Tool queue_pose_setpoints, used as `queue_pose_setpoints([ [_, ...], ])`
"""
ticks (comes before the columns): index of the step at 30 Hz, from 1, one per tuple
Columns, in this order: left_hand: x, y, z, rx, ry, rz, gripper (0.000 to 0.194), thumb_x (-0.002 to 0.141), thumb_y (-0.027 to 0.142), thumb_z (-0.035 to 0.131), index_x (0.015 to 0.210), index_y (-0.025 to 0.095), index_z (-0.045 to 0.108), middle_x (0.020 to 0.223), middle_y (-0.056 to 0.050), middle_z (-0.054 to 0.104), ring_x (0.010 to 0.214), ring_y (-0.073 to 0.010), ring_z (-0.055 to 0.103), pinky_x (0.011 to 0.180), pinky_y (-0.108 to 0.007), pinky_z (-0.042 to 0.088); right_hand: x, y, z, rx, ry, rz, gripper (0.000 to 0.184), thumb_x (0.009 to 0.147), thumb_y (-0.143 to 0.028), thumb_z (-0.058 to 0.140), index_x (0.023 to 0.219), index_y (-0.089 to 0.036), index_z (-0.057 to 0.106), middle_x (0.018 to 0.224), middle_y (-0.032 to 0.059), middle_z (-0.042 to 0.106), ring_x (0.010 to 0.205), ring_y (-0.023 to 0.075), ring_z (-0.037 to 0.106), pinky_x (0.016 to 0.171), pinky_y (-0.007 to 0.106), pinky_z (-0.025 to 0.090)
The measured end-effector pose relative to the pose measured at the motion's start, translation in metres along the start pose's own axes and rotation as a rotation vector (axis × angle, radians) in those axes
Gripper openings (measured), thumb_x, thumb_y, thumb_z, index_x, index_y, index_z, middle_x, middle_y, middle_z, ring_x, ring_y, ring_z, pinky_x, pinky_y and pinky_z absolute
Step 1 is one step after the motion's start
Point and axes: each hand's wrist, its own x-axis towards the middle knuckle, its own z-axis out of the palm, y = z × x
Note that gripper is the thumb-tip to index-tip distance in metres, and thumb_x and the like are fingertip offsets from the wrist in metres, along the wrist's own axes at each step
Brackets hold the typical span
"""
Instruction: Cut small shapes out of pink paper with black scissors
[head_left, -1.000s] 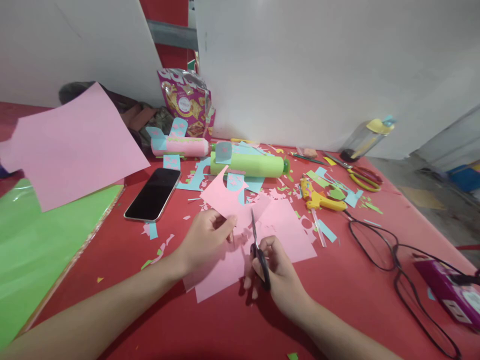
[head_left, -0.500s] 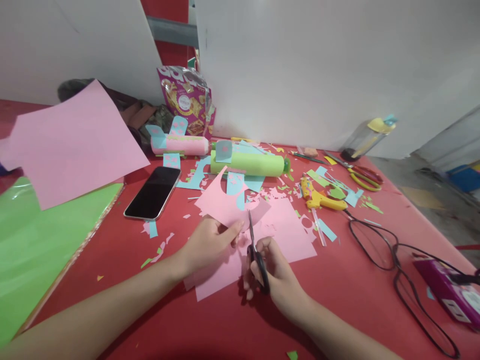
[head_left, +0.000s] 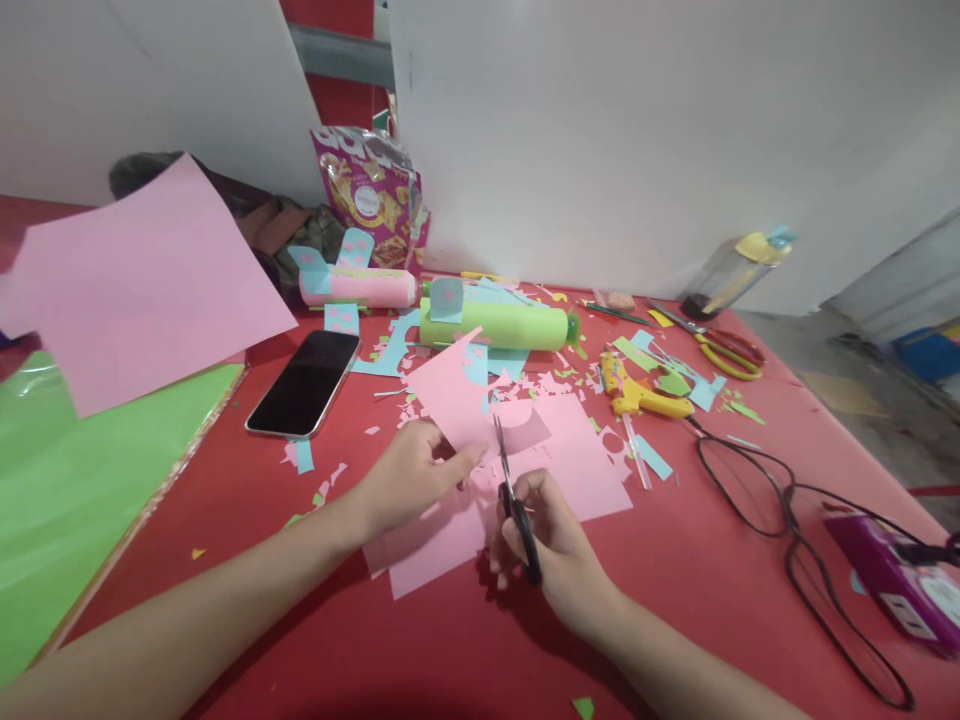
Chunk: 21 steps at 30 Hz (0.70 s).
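My left hand (head_left: 420, 475) pinches the lower edge of a pink paper piece (head_left: 450, 395) that has curved cut-outs along its far side. Fingers of my right hand (head_left: 551, 540) are wrapped round the black handles of a pair of scissors (head_left: 517, 515). The scissor blades point away from me and lie at the pink piece, just right of my left fingertips; they look nearly closed. Beneath both hands a larger pink sheet (head_left: 592, 460) lies on the red table (head_left: 315, 620). Beyond them rests a green paper-covered tube (head_left: 510, 327) with light-blue fins.
Left are a phone (head_left: 304, 385), a pink paper-covered tube (head_left: 375, 288), a big pink sheet (head_left: 150, 290) and a green sheet (head_left: 97, 500). Right are a yellow glue gun (head_left: 645, 400) with cord, pliers (head_left: 727, 355), a bottle (head_left: 735, 275) and a purple power strip (head_left: 900, 580). Paper scraps lie scattered.
The pink piece has turned clockwise in my left hand, its pointed tip swinging to the right. My right hand and the scissors have shifted only slightly.
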Motion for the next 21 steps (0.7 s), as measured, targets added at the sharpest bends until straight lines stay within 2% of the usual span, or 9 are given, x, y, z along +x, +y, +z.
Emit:
queue_pose_setpoints([
  [8, 0.0018, -0.0033, -0.0029, -0.028, 0.043, 0.087, 0.028, 0.075, 0.03, 0.045, 0.052, 0.015, 0.044, 0.048, 0.004, 0.048, 0.046, -0.0075, 0.046, 0.045, -0.019, 0.036, -0.0004, 0.0, 0.0002, 0.018, 0.019, 0.024, 0.034, 0.071, -0.037, 0.057, 0.075, -0.025, 0.026, 0.045, -0.0129, 0.045, 0.036, 0.009, 0.05, 0.034, 0.02, 0.043],
  [17, 0.0023, -0.0043, -0.0051, -0.047, 0.105, 0.115, 0.028, 0.078, 0.03, 0.043, 0.053, 0.016, 0.042, 0.047, 0.005, 0.044, 0.047, -0.0075, 0.043, 0.047, -0.019, 0.034, -0.0001, -0.0001, 0.0009, 0.009, 0.025, 0.051, 0.035, 0.07, -0.038, 0.056, 0.074, -0.024, 0.024, 0.041, -0.0124, 0.051, 0.031, 0.0076, 0.047, 0.032, 0.019, 0.042],
  [21, 0.0013, -0.0023, -0.0024, -0.077, 0.074, 0.096, 0.028, 0.078, 0.029, 0.043, 0.053, 0.016, 0.042, 0.048, 0.005, 0.045, 0.045, -0.0067, 0.044, 0.044, -0.018, 0.034, 0.0, -0.002, 0.0023, 0.003, 0.026, 0.061, 0.037, 0.069, -0.038, 0.058, 0.073, -0.024, 0.024, 0.04, -0.0136, 0.048, 0.033, 0.0073, 0.049, 0.033, 0.017, 0.042],
])
